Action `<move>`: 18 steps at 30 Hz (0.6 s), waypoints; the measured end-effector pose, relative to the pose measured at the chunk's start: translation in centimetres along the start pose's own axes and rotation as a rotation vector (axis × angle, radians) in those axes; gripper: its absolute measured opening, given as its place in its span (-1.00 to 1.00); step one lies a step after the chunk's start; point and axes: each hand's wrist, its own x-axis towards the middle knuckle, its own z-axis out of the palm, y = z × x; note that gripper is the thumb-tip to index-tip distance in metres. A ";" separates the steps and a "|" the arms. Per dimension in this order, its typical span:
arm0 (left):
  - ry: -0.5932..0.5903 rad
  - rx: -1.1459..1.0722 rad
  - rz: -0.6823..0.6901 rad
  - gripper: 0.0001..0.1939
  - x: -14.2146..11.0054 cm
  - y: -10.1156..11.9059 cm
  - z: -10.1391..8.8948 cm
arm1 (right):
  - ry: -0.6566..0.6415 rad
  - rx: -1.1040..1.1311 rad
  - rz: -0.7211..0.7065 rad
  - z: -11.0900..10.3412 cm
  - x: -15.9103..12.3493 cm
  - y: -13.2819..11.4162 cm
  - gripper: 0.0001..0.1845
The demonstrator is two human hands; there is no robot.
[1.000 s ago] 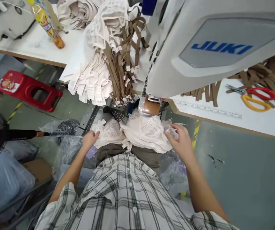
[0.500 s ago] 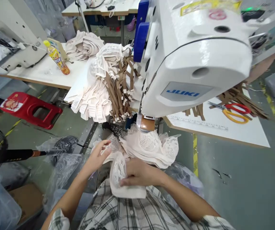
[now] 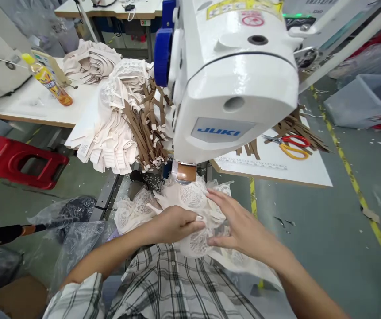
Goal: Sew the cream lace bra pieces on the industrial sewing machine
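A heap of cream lace pieces [image 3: 190, 201] lies on my lap below the head of a white JUKI sewing machine [image 3: 233, 84]. My left hand [image 3: 173, 223] is curled, fingers closed on the lace near the middle of the heap. My right hand [image 3: 238, 223] lies beside it with fingers stretched out flat over the lace, touching the same piece. Another lace piece [image 3: 135, 210] spreads to the left of my left hand.
A stack of cream pieces with brown straps [image 3: 127, 128] hangs off the table left of the machine. Red and yellow scissors [image 3: 291, 146] and brown strips lie on the right tabletop. A bottle [image 3: 47, 79], red stool [image 3: 17, 159], plastic bags [image 3: 74, 230] and grey bin [image 3: 366, 99] surround.
The view rose and shifted right. My left hand moved right from the left lace and closed on the heap; my right hand left the piece at my chest and spread over the heap.
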 end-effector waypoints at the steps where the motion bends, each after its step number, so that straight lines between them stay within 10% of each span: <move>1: -0.024 0.061 0.039 -0.54 0.6 0.9 -0.1 | 0.027 0.068 -0.047 0.0 0.8 0.0 -0.14; 6: 0.239 0.287 -0.010 -0.49 1.9 3.3 -2.7 | 0.076 0.375 -0.064 0.0 4.7 -0.4 -0.57; 12: 0.500 0.137 -0.185 -0.76 2.4 3.2 -7.8 | 0.250 0.502 0.046 -1.2 8.9 -0.4 -0.46; 18: 0.721 0.118 -0.268 -0.49 3.8 2.2 -8.4 | 0.253 0.559 0.087 -2.2 11.7 0.3 -0.39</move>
